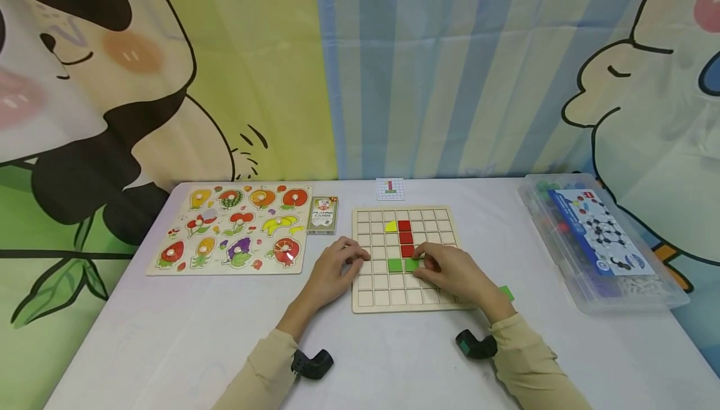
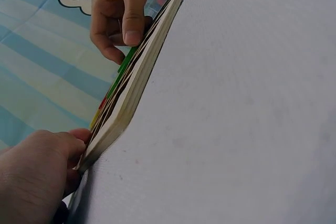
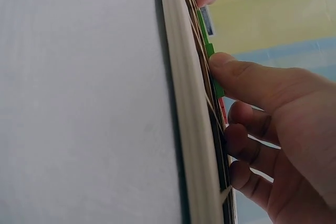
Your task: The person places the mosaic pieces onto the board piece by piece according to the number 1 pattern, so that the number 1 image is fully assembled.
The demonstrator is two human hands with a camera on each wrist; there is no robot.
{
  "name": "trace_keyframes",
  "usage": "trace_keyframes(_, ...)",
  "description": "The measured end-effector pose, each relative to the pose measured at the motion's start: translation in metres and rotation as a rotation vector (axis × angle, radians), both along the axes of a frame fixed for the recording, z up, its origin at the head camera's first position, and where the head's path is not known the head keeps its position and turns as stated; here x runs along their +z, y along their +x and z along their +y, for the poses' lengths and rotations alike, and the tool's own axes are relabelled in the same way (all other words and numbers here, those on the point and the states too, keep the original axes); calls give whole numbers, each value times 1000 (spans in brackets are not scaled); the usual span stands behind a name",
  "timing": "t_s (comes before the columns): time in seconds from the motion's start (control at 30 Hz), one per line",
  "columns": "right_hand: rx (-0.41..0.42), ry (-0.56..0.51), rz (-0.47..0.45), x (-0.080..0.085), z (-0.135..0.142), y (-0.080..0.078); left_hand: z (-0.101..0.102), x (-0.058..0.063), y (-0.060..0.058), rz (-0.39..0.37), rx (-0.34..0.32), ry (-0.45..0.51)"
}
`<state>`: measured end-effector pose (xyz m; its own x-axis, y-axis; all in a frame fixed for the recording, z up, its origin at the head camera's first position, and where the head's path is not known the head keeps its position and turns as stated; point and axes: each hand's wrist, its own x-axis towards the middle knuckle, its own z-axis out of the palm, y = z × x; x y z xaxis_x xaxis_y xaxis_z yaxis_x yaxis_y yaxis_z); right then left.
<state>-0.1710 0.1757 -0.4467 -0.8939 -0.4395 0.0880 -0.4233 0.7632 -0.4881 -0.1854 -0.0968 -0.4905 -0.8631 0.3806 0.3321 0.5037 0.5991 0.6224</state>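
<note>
A wooden grid board [image 1: 365, 299] lies on the table with a yellow tile [image 1: 390, 227], several red tiles [image 1: 404, 226] in a column and a green tile [image 1: 395, 265] below them. My right hand [image 1: 452, 272] pinches another green tile [image 1: 411, 264] at the board, just right of the first. In the right wrist view the thumb of that hand [image 3: 294, 103] presses on the green tile [image 3: 210, 51], which sits slightly raised. My left hand [image 1: 333, 270] grips the board's left edge with curled fingers; the left wrist view shows this hand [image 2: 39, 166] at the board's corner.
A fruit puzzle board [image 1: 225, 266] and a playing card box [image 1: 322, 215] lie to the left. Behind the grid stands a small pattern card [image 1: 390, 189]. At right is a clear plastic case [image 1: 607, 300]. Another green tile [image 1: 507, 292] lies partly behind my right wrist.
</note>
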Motion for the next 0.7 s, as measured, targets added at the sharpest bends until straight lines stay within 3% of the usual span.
trace_keyframes(0.7,24,-13,24,-1,-3,0,-1,-2,-1,6,-10,12)
